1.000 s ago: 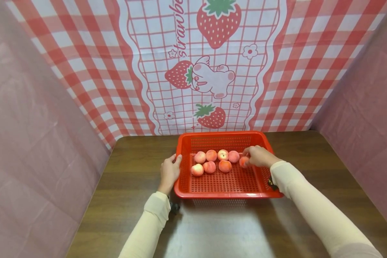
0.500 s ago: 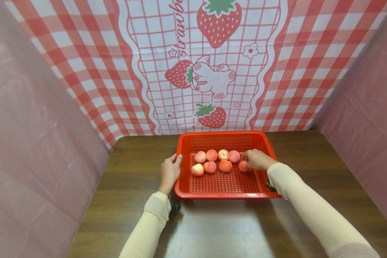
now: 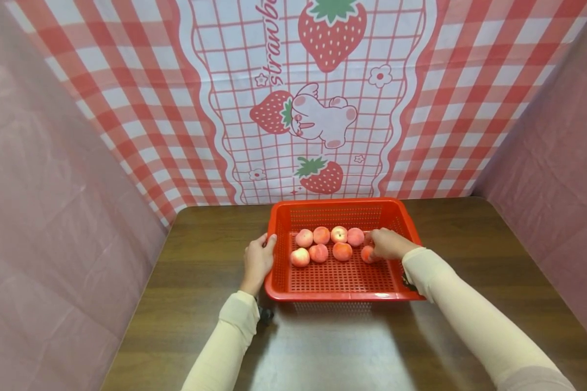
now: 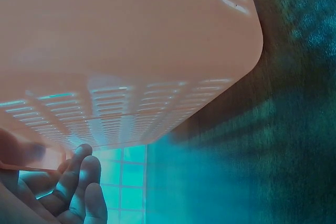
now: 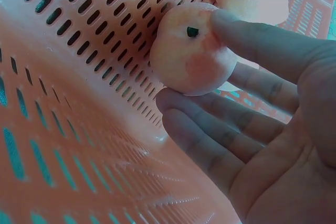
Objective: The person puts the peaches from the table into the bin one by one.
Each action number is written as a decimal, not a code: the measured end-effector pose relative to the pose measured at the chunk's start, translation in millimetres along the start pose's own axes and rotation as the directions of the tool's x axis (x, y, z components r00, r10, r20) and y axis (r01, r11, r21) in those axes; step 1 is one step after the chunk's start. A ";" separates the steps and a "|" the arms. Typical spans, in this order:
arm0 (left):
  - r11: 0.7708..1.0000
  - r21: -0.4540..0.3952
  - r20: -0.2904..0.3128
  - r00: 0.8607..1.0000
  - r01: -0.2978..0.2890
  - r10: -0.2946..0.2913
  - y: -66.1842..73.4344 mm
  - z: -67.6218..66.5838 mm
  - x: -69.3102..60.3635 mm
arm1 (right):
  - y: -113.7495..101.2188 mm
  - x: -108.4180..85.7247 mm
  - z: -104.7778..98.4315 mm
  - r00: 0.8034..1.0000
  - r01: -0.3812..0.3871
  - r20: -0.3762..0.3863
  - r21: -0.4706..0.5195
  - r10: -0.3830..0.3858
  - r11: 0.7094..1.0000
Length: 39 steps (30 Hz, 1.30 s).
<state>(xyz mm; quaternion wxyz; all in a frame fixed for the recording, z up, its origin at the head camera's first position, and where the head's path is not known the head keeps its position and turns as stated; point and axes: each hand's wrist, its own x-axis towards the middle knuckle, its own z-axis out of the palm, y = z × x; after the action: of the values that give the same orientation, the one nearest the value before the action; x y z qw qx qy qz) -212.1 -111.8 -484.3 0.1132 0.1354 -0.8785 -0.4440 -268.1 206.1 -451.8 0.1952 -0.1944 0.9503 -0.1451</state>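
A red plastic basket [image 3: 342,296] with slotted walls stands on the wooden table. Several peaches [image 3: 342,251] lie in two rows on its floor. At the basket's left side my left hand [image 3: 257,262] grips the rim; the left wrist view has its fingers [image 4: 89,169] beneath the rim, outside the wall. Inside the right part, my right hand [image 3: 390,244] holds a peach [image 5: 191,51] between thumb and fingers, at the right of the front row. A gap separates that peach from its neighbour on the left. Part of it is hidden by the hand in the head view.
A brown wooden table [image 3: 195,282] extends around the basket. Behind it hangs a red-and-white strawberry cloth [image 3: 313,136]. Pinkish curtains [image 3: 553,141] close off both sides. A small dark device [image 3: 266,315] sits at the left cuff.
My right hand has moved slightly left and toward me with the peach, from beside the back row to the front row. The left hand stays at the rim.
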 end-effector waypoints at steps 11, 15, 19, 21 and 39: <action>1.000 -0.017 0.005 1.000 0.006 -0.006 0.7 4.9 -2.5 | 5.4 -3.3 3.2 1.000 0.000 -0.015 -0.039 0.000 0.999; 1.000 -0.019 0.012 1.000 0.008 -0.007 0.1 4.5 -2.7 | 4.7 -2.5 5.6 1.000 0.006 -0.023 -0.067 -0.008 0.998; 1.000 -0.020 0.016 1.000 0.007 -0.007 -1.4 2.3 -2.3 | 0.9 0.5 8.7 0.999 0.024 -0.037 -0.110 -0.028 0.994; 1.000 -0.020 0.022 1.000 0.010 -0.010 -1.7 1.2 -1.9 | -1.3 1.4 9.1 0.999 0.022 -0.039 -0.113 -0.027 0.993; 1.000 0.012 0.025 1.000 0.005 -0.005 -1.9 -0.3 -0.6 | 3.5 1.5 5.9 0.999 0.024 -0.039 -0.088 -0.028 0.996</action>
<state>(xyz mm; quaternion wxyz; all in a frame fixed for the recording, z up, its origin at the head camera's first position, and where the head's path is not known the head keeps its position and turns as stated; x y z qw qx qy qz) -211.2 -112.9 -485.7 0.1005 0.1327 -0.8821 -0.4408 -268.0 207.4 -458.7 0.1654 -0.2122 0.9569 -0.1097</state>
